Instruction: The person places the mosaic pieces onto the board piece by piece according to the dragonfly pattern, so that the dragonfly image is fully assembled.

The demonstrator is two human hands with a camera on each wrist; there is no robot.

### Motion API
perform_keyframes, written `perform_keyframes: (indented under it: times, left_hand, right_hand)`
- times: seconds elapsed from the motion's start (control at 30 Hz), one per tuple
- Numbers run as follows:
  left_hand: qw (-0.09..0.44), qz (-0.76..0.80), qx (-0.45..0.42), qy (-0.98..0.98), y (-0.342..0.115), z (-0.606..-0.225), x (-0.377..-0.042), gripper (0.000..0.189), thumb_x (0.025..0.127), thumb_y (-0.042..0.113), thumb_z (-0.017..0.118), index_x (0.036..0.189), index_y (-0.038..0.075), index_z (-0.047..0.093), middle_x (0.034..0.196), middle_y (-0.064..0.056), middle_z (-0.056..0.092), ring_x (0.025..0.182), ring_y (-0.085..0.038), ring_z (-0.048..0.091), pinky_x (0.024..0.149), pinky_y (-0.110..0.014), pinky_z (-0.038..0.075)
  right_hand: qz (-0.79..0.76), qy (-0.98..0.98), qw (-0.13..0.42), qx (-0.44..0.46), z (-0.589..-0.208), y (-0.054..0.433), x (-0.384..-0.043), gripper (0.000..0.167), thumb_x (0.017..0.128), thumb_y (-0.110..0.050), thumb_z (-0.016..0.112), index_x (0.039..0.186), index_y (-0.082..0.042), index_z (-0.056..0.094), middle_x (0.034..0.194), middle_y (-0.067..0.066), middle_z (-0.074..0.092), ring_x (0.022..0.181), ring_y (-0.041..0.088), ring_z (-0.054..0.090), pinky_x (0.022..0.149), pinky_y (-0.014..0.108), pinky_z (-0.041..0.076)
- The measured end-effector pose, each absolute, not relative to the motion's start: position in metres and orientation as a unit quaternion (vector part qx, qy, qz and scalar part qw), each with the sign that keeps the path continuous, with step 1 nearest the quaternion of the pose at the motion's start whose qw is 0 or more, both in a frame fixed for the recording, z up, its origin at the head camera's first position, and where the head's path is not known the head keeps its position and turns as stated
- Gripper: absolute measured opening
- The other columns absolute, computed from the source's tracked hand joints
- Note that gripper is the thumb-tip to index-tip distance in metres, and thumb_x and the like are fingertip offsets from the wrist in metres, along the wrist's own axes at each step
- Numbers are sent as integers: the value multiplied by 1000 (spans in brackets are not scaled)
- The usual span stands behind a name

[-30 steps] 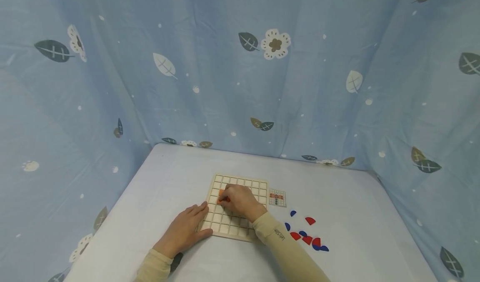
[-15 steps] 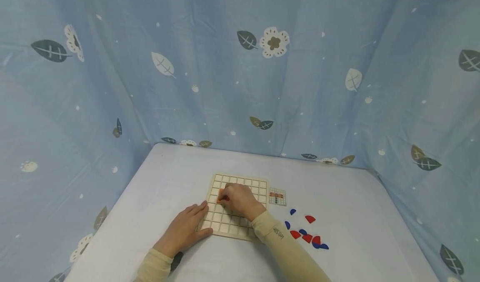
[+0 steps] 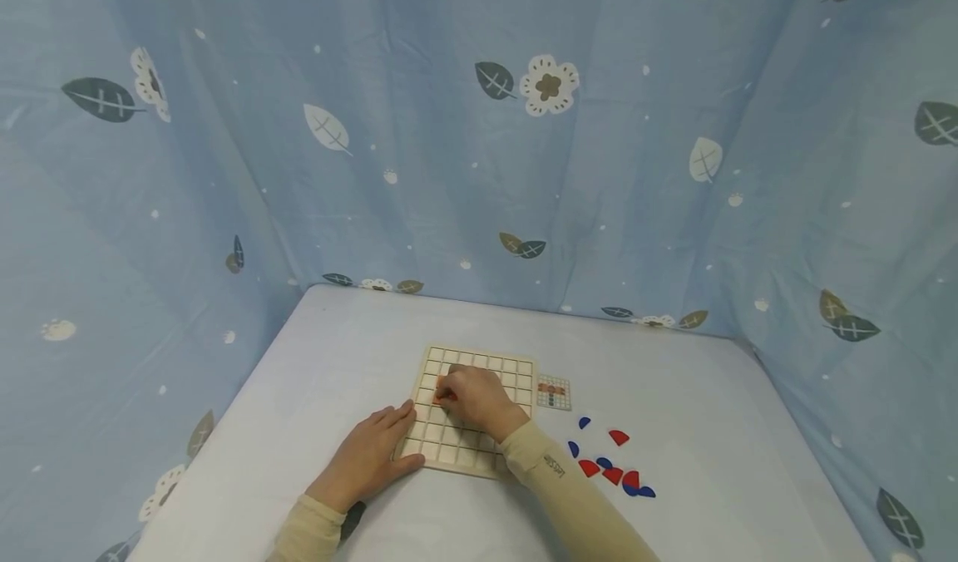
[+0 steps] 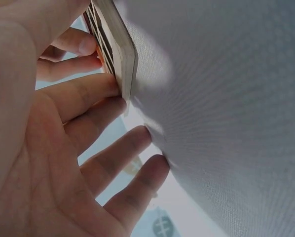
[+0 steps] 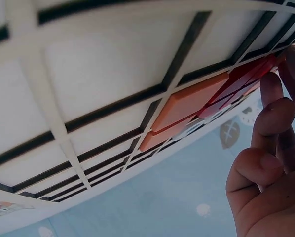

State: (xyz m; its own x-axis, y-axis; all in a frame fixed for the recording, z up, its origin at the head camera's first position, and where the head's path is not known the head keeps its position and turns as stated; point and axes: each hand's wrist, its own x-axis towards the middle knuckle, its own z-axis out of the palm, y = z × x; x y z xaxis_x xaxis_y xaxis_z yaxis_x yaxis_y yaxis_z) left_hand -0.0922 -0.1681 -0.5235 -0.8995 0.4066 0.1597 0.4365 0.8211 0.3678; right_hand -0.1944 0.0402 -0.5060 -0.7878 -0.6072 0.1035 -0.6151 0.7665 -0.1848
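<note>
Pinching a red piece [image 5: 263, 68] on the board [image 3: 458, 441], lower centre of the head frame, with the right hand [image 3: 479, 400]. Touching the board's left edge with the straight-fingered left hand [image 3: 368, 450], with other pieces [image 3: 612, 475] on the bench [image 3: 696, 404] at lower right.

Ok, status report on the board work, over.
Left grip on board, left edge. Right grip at red piece; pinch unclear. Loose pieces right of board, none blocking.
</note>
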Motion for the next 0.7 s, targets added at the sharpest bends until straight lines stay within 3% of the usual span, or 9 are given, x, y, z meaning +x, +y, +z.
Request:
perform_keyframes:
  times: [0.27, 0.7]
  left_hand:
    - [26, -195, -218, -956, -167, -524, -94, 72, 92, 44, 73, 141, -5, 55, 150, -18, 50, 131, -44, 51, 107, -58, 44]
    - [23, -185, -207, -960, -166, -524, -95, 73, 91, 45, 74, 141, -5, 56, 149, -17, 52, 132, -43, 51, 108, -57, 44]
  right_hand:
    - [109, -932, 41, 343, -502, 48, -187, 10, 92, -29, 78, 100, -25, 81, 95, -10, 69, 77, 2, 62, 65, 18, 54]
    - [170, -898, 153, 375, -464, 84, -148, 23, 90, -24, 80, 112, -23, 77, 106, -7, 72, 91, 9, 69, 73, 25, 59]
